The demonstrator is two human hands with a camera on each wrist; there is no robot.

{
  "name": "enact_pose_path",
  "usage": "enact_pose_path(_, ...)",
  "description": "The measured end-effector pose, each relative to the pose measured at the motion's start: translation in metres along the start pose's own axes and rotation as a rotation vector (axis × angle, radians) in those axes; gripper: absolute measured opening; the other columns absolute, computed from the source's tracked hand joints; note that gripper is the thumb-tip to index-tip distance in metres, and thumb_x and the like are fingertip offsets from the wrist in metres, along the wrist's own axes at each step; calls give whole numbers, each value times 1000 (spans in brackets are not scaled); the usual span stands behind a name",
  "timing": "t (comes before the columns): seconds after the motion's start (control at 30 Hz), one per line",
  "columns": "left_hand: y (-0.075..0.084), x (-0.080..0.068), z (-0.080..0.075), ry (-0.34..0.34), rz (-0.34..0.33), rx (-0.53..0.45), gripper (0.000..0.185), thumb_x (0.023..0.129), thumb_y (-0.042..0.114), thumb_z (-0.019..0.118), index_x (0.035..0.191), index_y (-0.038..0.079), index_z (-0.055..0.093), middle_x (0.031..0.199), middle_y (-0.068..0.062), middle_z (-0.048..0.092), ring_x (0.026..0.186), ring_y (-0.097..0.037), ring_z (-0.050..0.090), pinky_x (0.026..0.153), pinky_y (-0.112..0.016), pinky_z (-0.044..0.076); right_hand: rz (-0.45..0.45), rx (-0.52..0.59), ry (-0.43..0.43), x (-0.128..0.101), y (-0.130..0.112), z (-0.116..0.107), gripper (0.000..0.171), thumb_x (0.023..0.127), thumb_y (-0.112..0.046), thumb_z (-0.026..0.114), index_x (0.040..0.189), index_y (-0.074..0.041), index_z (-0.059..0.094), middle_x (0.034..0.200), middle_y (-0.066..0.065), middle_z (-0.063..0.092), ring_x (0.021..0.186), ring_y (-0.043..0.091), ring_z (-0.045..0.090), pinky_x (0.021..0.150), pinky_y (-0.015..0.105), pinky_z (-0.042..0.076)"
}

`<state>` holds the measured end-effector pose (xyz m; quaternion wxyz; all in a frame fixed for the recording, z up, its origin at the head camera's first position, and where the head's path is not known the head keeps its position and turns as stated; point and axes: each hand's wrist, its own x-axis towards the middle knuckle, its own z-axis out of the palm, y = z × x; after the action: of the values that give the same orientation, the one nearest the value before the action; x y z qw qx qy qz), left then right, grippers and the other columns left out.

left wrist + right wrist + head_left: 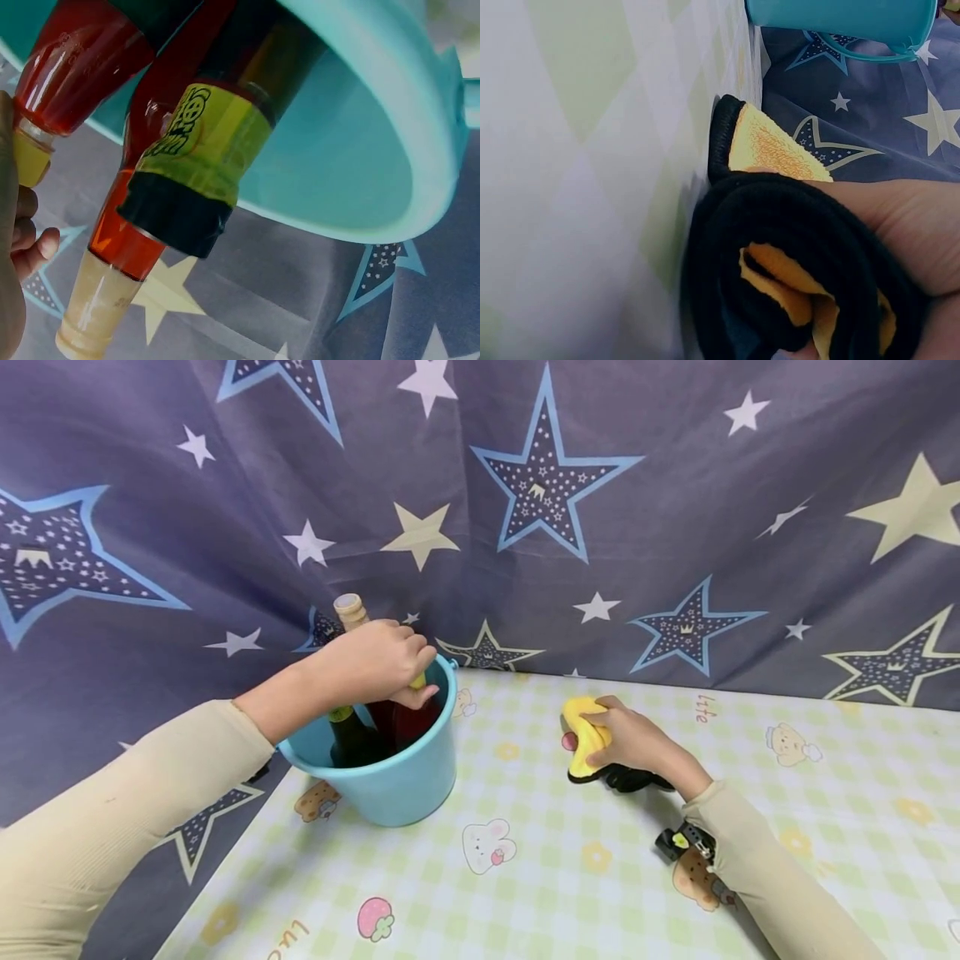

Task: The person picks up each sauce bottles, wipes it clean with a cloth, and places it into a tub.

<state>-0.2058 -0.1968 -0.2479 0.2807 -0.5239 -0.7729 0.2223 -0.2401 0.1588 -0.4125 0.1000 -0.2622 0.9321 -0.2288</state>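
Observation:
My left hand [386,660] reaches over a light-blue bucket [408,789] and pinches the yellow cap [31,156] of a bottle of red liquid [82,64]. Beside that bottle, a taller bottle with a tan neck top [97,300] leans out past the rim. A dark bottle with a black cap and a yellow-green label [210,139] lies across it in the left wrist view. On the table, my right hand [626,739] grips a folded cloth [585,735], yellow and fluffy on one face and black on the other. The right wrist view shows its rolled black layers.
A checked, cartoon-printed cloth covers the table [540,893]. Directly behind it hangs a dark curtain [675,527] with stars. The bucket stands near the table's left edge, close to the curtain, with its handle [866,54] hanging down the side.

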Motion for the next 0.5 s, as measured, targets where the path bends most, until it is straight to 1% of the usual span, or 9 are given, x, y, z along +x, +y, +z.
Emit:
enact_pose_path(0.27, 4, 0, 7, -57, 41, -33, 46, 87, 37, 71, 65, 9, 43, 54, 0, 35, 46, -16, 39, 49, -28, 32, -25, -6, 15, 0, 2, 0, 65, 84, -17, 83, 140, 5, 57, 150, 36, 39, 118, 44, 60, 92, 51, 52)
enact_pose_path(0.5, 7, 0, 15, -84, 91, -6, 46, 89, 42, 71, 68, 9, 46, 55, 1, 33, 47, -15, 40, 52, -28, 32, -15, -2, 17, 0, 2, 1, 66, 84, -16, 84, 140, 5, 57, 150, 36, 40, 122, 46, 58, 97, 53, 51)
